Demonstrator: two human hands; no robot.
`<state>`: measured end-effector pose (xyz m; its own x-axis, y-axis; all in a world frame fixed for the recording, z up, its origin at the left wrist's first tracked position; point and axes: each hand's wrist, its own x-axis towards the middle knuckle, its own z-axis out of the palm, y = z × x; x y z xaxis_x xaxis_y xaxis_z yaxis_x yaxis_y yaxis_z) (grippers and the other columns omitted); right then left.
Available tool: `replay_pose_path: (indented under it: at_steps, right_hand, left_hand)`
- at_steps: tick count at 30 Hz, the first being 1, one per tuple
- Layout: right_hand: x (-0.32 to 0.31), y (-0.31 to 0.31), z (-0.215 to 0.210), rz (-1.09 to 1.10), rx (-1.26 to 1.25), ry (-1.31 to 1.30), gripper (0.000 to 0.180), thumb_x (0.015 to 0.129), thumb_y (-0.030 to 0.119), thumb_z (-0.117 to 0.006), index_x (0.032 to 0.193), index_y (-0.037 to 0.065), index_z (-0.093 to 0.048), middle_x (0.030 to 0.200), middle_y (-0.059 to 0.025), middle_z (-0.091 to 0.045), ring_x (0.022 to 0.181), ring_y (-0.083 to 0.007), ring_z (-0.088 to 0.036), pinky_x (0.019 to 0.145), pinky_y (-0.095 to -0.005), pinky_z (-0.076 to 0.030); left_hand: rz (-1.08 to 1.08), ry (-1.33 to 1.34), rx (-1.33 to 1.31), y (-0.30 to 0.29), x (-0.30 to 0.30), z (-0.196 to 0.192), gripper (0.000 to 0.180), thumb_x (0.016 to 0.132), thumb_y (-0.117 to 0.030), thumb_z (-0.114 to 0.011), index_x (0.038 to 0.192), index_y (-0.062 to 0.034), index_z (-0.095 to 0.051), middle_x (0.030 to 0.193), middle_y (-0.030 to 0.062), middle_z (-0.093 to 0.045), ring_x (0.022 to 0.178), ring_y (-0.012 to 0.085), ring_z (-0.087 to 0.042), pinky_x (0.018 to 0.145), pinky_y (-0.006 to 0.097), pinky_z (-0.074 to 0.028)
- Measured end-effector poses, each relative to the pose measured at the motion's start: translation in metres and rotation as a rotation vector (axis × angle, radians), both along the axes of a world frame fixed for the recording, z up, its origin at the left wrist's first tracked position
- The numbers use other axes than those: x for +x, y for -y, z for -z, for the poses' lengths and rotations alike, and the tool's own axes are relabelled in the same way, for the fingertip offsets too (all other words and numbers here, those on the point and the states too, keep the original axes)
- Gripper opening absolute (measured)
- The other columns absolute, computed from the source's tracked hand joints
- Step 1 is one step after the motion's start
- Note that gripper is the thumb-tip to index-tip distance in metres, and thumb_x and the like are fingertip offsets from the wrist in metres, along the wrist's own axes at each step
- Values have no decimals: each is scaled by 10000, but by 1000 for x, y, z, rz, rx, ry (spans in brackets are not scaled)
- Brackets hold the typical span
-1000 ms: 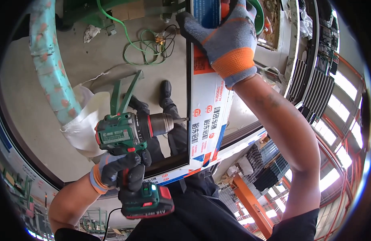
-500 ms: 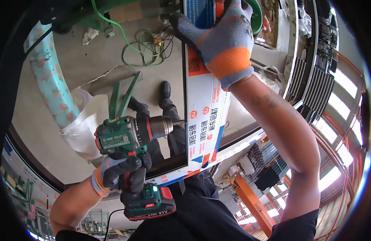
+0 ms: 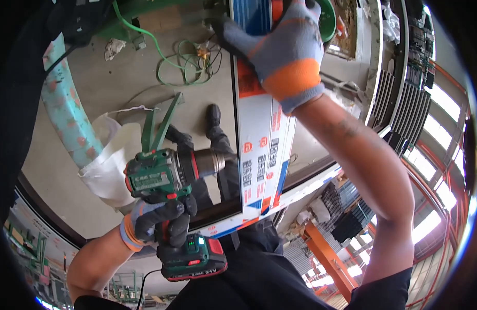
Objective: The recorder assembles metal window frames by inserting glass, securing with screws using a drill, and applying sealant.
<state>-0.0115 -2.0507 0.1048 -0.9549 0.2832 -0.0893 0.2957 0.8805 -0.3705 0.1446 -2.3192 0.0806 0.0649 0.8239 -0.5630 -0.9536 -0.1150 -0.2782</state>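
My left hand [image 3: 161,219], in a grey and orange glove with dark fingers, is wrapped round the grip of a green and black cordless drill [image 3: 155,174]. The drill lies level, its chuck pointing right at the dark left edge of a film-covered aluminium profile [image 3: 259,170]. The tip of the bit is at that edge; whether it has entered cannot be made out. My right hand [image 3: 287,49], gloved alike, presses on the far part of the same profile, thumb stretched out to the left and fingers spread forward, partly cut off by the picture's top.
A green hose [image 3: 171,72] lies coiled on the floor ahead. At left hangs a teal padded tube [image 3: 68,103] beside a white cloth [image 3: 112,160]. A green metal leg [image 3: 163,121] stands behind the drill. Striped profiles [image 3: 404,111] are stacked at right.
The drill's chuck sits slightly nearer the profile's edge, with less bit showing. The right hand is almost unmoved, and the view has shifted slightly.
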Motion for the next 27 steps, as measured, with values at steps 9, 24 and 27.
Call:
replay_pose_path:
  at_steps: [9,24,27]
  right_hand:
    - [-1,0,-3,5,15,-34,1055,646,403,-831,1437,-74,-323,1214,-292,-476,1085,-410,-543,943,-443,-459]
    - [-6,-2,-1,-15,62,-26,1081,650,447,-816,1464,-39,-298,1263,-317,-473,1079,-420,-579,899,-430,-504]
    - [0,-3,-4,-24,45,12,1094,651,471,-807,1471,-35,-291,1283,-317,-455,1107,-425,-561,912,-424,-502]
  left_hand:
    - [-3,9,0,-4,4,-4,302,924,-254,-622,1102,-20,-551,590,63,-483,469,194,-476,439,324,-382]
    - [70,-307,-26,-3,2,3,403,911,-309,-634,1119,23,-540,590,60,-480,462,188,-473,454,326,-401]
    - [15,-116,14,-6,2,1,468,893,-300,-659,1138,69,-506,593,69,-495,462,193,-492,456,323,-417]
